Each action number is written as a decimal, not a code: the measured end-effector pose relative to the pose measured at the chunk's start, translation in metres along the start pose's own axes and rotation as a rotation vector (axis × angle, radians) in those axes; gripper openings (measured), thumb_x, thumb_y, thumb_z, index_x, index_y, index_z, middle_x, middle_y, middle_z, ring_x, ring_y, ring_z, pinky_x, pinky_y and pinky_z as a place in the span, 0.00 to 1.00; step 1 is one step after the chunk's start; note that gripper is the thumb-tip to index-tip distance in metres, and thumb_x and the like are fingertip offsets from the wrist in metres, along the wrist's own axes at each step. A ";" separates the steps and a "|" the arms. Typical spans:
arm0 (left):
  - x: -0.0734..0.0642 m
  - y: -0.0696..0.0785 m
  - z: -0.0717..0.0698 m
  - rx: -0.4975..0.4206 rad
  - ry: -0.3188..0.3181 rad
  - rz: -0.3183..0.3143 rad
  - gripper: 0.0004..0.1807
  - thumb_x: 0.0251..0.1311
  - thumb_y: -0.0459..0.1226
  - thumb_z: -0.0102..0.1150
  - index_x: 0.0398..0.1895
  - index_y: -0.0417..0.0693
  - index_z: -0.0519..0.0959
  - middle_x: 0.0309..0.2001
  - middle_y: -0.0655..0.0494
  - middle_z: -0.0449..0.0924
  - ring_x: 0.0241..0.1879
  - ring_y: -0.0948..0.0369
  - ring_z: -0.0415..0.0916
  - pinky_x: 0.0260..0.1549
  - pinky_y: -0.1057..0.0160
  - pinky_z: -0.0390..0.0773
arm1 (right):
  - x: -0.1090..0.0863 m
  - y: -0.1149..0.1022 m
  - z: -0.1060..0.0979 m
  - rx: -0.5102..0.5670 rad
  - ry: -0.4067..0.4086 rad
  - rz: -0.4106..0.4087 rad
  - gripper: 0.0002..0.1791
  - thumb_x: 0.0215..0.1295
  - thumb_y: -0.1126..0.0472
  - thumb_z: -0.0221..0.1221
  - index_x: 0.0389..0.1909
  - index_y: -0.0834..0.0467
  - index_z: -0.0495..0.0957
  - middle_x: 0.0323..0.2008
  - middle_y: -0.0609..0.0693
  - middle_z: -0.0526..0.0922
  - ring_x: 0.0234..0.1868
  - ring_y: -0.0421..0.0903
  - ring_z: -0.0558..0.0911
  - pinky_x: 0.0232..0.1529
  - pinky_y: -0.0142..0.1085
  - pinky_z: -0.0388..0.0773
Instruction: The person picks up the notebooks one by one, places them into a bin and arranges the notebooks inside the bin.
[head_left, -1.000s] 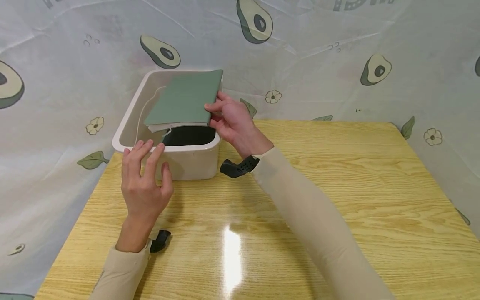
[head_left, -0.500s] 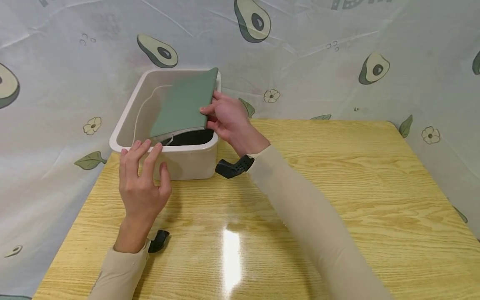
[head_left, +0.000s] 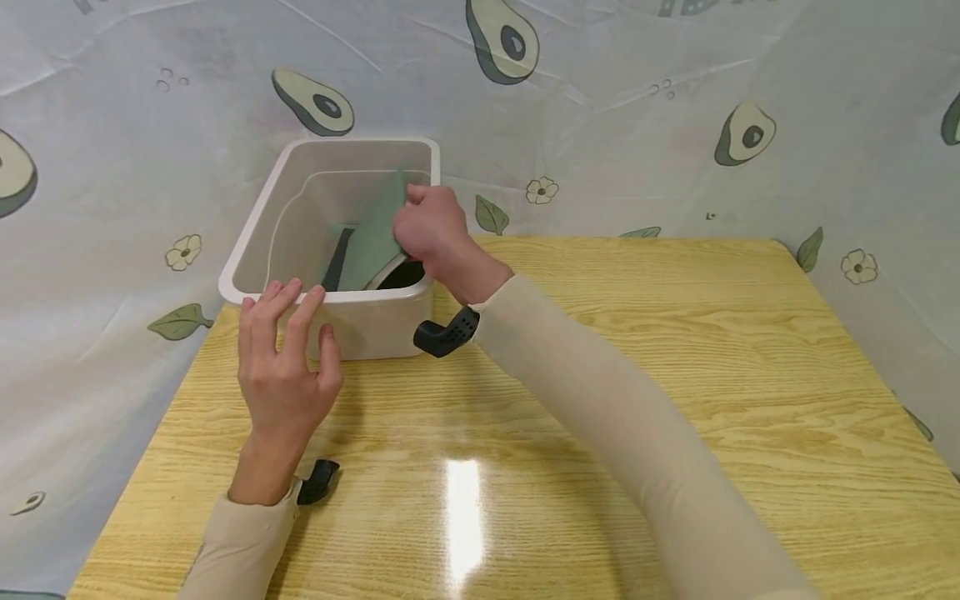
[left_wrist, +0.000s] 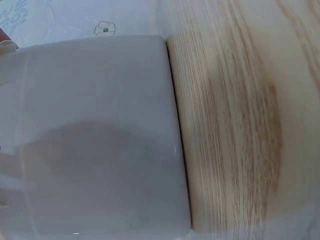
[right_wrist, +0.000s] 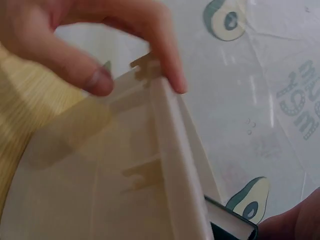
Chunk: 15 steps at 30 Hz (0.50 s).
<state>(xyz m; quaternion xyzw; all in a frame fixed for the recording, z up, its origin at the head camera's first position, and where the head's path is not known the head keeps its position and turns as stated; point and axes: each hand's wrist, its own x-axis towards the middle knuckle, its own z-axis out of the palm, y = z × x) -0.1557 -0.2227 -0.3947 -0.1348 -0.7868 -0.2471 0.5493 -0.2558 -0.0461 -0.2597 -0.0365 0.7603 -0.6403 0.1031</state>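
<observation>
A green-covered notebook [head_left: 371,237] tilts down inside a white plastic bin [head_left: 375,329], its left side lower than its right. My right hand [head_left: 435,229] grips the notebook by its right edge near the bin's right rim; the fingertips are hidden in the head view. In the right wrist view, the corner of the notebook [right_wrist: 232,222], with its pale page block, shows past the rim beside that hand. My left hand [head_left: 285,358] rests its outstretched fingertips on the bin's front rim, the thumb along the outer wall.
Inside the bin, a dark strip [head_left: 339,260] lies to the left of the notebook. The bin stands at the back left of a wooden table [head_left: 675,375], close to a hanging cloth [head_left: 600,108] printed with avocados.
My right hand has lowered the notebook from rim height down into the bin and turned knuckles-up, so its fingers are now hidden. The left hand stays at the front rim.
</observation>
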 end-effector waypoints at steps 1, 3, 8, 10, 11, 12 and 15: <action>0.000 0.000 0.001 -0.004 0.003 0.004 0.21 0.61 0.30 0.61 0.58 0.40 0.84 0.61 0.36 0.82 0.67 0.39 0.77 0.77 0.40 0.65 | 0.000 0.000 0.000 -0.041 0.007 -0.002 0.36 0.76 0.72 0.46 0.83 0.54 0.60 0.82 0.51 0.66 0.19 0.42 0.56 0.26 0.32 0.59; 0.001 0.000 0.002 -0.011 0.007 0.011 0.21 0.61 0.30 0.61 0.58 0.40 0.84 0.61 0.37 0.83 0.67 0.39 0.77 0.77 0.40 0.66 | -0.002 -0.002 0.001 -0.121 0.018 -0.003 0.35 0.77 0.71 0.46 0.83 0.54 0.59 0.83 0.50 0.63 0.17 0.40 0.55 0.24 0.32 0.57; 0.002 0.000 0.002 -0.015 0.015 0.019 0.21 0.61 0.29 0.60 0.58 0.40 0.85 0.60 0.37 0.83 0.66 0.39 0.77 0.77 0.40 0.66 | -0.003 -0.002 0.005 -0.178 -0.016 -0.005 0.34 0.74 0.73 0.46 0.81 0.61 0.62 0.83 0.52 0.63 0.22 0.39 0.60 0.32 0.33 0.61; 0.002 0.000 0.002 -0.012 0.013 0.019 0.20 0.61 0.30 0.60 0.57 0.40 0.85 0.60 0.37 0.83 0.66 0.39 0.77 0.77 0.39 0.66 | -0.003 -0.001 0.008 -0.156 -0.040 0.001 0.34 0.73 0.73 0.49 0.80 0.63 0.63 0.83 0.52 0.63 0.34 0.40 0.77 0.42 0.31 0.72; 0.001 0.000 0.001 -0.011 0.012 0.018 0.20 0.61 0.30 0.60 0.57 0.40 0.85 0.60 0.37 0.83 0.66 0.39 0.77 0.76 0.39 0.66 | -0.003 -0.002 0.009 -0.146 -0.046 0.005 0.35 0.73 0.72 0.51 0.80 0.64 0.62 0.83 0.52 0.63 0.47 0.43 0.82 0.51 0.31 0.76; 0.001 0.000 0.001 -0.011 0.010 0.017 0.20 0.61 0.30 0.60 0.58 0.40 0.84 0.61 0.37 0.83 0.66 0.39 0.77 0.76 0.39 0.66 | -0.003 -0.001 0.010 -0.128 -0.050 0.013 0.35 0.73 0.70 0.54 0.80 0.64 0.62 0.83 0.52 0.63 0.60 0.45 0.82 0.59 0.33 0.78; 0.000 -0.001 0.000 -0.006 0.004 0.015 0.20 0.62 0.30 0.60 0.58 0.40 0.84 0.61 0.37 0.83 0.67 0.39 0.77 0.77 0.39 0.66 | -0.003 -0.002 0.011 -0.072 -0.054 0.035 0.36 0.74 0.62 0.60 0.80 0.64 0.62 0.83 0.51 0.62 0.83 0.50 0.64 0.78 0.44 0.69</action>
